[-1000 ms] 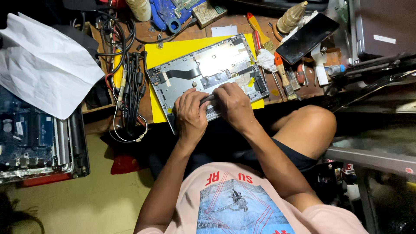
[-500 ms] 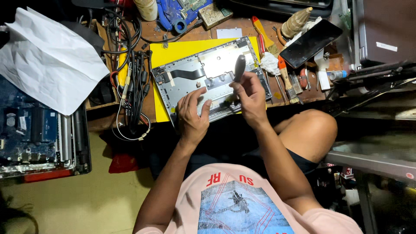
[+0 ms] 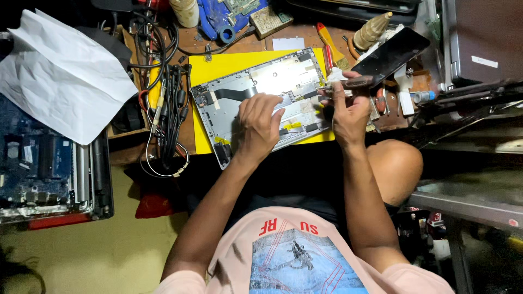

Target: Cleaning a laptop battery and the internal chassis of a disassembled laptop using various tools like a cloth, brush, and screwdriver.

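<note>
In the head view, the left hand (image 3: 257, 126) lies flat with spread fingers on the opened grey laptop shell (image 3: 261, 100), which rests on a yellow mat (image 3: 218, 68) on the counter (image 3: 188, 41). The right hand (image 3: 348, 111), raised beside the shell's right edge, pinches a dark-handled tool (image 3: 354, 82) between its fingers.

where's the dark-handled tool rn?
Head view: the dark-handled tool is in the right hand, raised over the right edge of the opened device panel.

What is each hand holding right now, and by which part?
The right hand grips a dark-handled tool by its handle, up by the fingertips. The left hand holds nothing; it rests flat on the opened laptop chassis.
</note>
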